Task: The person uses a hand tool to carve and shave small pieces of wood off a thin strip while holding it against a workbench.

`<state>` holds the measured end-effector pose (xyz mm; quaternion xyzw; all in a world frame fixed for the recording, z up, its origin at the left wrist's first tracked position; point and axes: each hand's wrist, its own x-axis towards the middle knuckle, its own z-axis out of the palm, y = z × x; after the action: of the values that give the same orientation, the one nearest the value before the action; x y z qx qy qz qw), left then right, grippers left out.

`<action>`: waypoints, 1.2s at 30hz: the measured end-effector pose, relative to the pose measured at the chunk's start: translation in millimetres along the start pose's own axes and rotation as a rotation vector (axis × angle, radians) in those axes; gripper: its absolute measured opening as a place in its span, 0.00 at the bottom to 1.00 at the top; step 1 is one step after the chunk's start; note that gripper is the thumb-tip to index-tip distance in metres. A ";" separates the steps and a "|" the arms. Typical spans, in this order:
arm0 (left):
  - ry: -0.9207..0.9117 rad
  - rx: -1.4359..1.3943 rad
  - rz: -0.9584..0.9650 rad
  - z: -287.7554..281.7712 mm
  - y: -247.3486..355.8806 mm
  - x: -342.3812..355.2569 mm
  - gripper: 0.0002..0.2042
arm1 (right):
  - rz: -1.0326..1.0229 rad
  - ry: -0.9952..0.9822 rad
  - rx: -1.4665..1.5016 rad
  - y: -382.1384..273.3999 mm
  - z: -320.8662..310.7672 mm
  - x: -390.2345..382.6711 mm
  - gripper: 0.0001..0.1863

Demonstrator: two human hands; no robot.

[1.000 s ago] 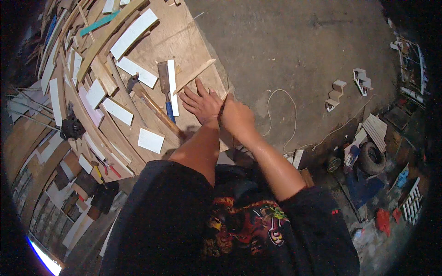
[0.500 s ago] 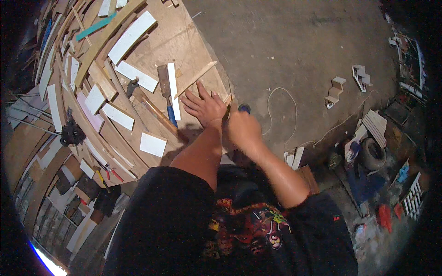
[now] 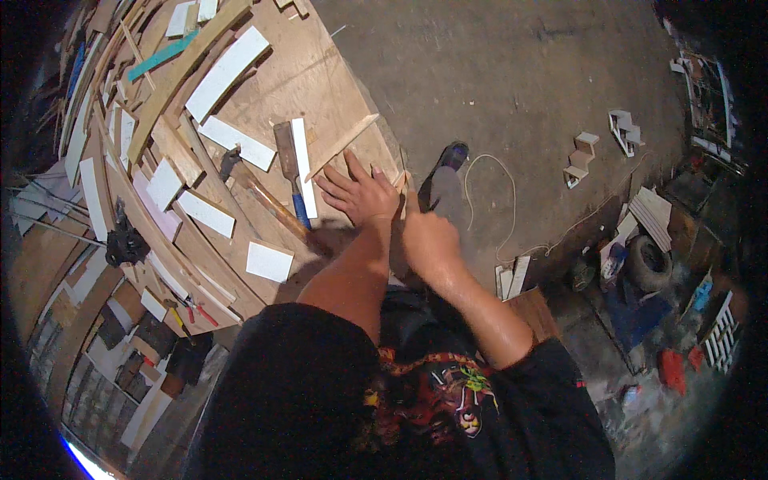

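Observation:
My left hand [image 3: 362,192] lies flat with fingers spread at the edge of the plywood tabletop [image 3: 320,84], pressing down beside a thin wooden strip [image 3: 346,146]. A pale wood tip [image 3: 399,179] shows just past its fingers. Close to it, off the table's edge, my right hand [image 3: 430,244] is closed in a fist, its forefinger toward the edge. What it grips is hidden. Left of my left hand lie a narrow white strip [image 3: 303,168], a wide-bladed chisel [image 3: 286,150] with a blue handle, and a hammer [image 3: 272,205] with a wooden handle.
White-faced offcuts [image 3: 228,72] and long curved wood strips crowd the table's left side. Pliers with red handles [image 3: 204,314] lie at its near corner. My shoe [image 3: 455,154] is on the floor beside a looped cord [image 3: 512,200]. Zigzag wooden pieces [image 3: 582,158] and a tyre [image 3: 646,264] are farther right.
My right fist has shifted slightly down and to the right. More of my foot shows beyond it, farther forward. My left hand stays flat in nearly the same place.

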<state>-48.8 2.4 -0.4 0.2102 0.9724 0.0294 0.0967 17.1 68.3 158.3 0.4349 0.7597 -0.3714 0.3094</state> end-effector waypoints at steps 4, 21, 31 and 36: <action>0.015 -0.035 -0.001 4.9 3.3 -0.4 0.35 | -0.023 0.087 0.044 8.9 14.7 35.0 0.34; 0.011 0.006 -0.004 1.3 2.9 -1.1 0.34 | -0.116 0.210 -0.038 16.0 33.3 36.7 0.34; -0.037 0.000 0.015 -9.1 5.3 -0.6 0.34 | -0.004 0.192 0.012 6.3 25.7 34.5 0.31; -0.034 -0.031 0.005 -14.0 8.5 -1.8 0.33 | 0.007 0.114 0.026 9.8 26.6 1.8 0.33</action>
<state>-46.6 9.1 14.4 0.2114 0.9696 0.0414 0.1163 28.9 50.3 139.8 0.4621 0.7696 -0.3548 0.2614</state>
